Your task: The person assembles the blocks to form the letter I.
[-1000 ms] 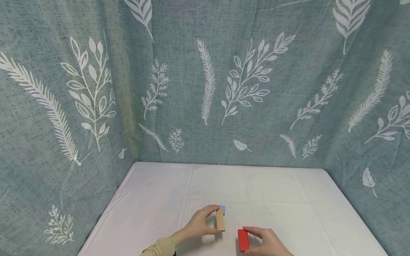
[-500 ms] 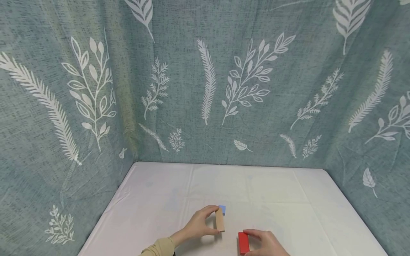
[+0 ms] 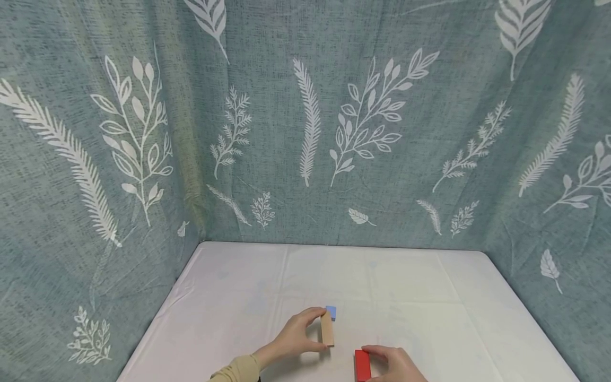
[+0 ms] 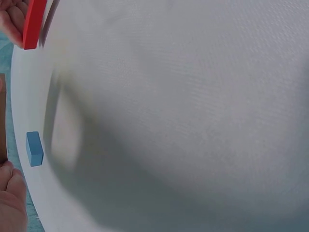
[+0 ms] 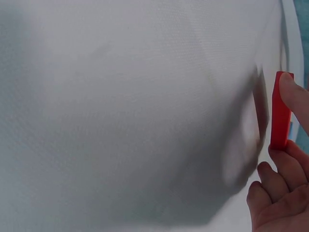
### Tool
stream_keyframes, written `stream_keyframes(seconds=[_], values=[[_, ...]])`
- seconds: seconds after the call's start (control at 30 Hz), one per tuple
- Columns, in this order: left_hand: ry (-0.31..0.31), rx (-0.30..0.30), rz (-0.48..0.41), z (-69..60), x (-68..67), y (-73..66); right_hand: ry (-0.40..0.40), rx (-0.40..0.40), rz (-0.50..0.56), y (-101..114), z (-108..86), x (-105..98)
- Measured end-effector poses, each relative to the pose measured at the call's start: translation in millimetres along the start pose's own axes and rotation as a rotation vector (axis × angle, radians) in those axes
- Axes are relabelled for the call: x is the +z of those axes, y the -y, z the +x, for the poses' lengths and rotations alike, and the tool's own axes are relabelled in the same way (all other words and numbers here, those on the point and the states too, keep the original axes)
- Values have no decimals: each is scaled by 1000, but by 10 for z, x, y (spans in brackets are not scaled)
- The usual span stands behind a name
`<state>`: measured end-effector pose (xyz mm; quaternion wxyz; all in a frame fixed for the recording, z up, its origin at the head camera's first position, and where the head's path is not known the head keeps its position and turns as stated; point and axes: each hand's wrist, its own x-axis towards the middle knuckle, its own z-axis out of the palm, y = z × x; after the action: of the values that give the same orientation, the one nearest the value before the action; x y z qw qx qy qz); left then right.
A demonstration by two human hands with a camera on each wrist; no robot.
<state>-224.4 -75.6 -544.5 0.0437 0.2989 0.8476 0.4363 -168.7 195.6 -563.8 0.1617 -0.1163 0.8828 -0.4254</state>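
Observation:
My left hand (image 3: 297, 334) pinches a long tan wooden block (image 3: 326, 329) by its two ends, thumb at the near end and fingers at the far end. Its shadow falls apart from it, so the block is held above the table. A small blue block (image 3: 331, 313) lies on the cloth just beyond it. To the right and nearer, my right hand (image 3: 398, 365) grips a red block (image 3: 363, 365) end to end between thumb and fingers. In the right wrist view the red block (image 5: 280, 111) is also off the surface.
A white cloth covers the table (image 3: 406, 286). Blue-green curtains (image 3: 286, 132) with white leaf prints hang at the back and along both sides.
My right hand has drawn the red block slightly nearer to me. The left hand with the wooden block has barely moved, and the blue block lies where it was.

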Motion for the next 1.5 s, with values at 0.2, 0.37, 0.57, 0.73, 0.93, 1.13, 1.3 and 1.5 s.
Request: stream_keyframes(seconds=[0.2, 0.37, 0.57, 0.73, 0.93, 1.13, 1.3, 1.5], values=[[0, 12, 11, -16, 13, 14, 12, 18, 16, -8, -4, 21], [-3, 13, 19, -22, 14, 2, 7, 31, -11, -9, -7, 51], [-4, 12, 29, -24, 13, -13, 10, 15, -52, -15, -15, 64], [-7, 15, 39, -27, 18, -16, 9, -21, -88, -27, -25, 58], [-3, 15, 7, -40, 24, -21, -1, -77, -161, -46, -47, 60], [2, 11, -11, -44, 26, -26, 1, -75, -171, -61, -52, 60], [2, 9, 3, -42, 34, -15, 12, -73, -182, -75, -55, 48], [11, -20, -7, -46, 42, -12, 25, -54, -187, -92, -54, 53]])
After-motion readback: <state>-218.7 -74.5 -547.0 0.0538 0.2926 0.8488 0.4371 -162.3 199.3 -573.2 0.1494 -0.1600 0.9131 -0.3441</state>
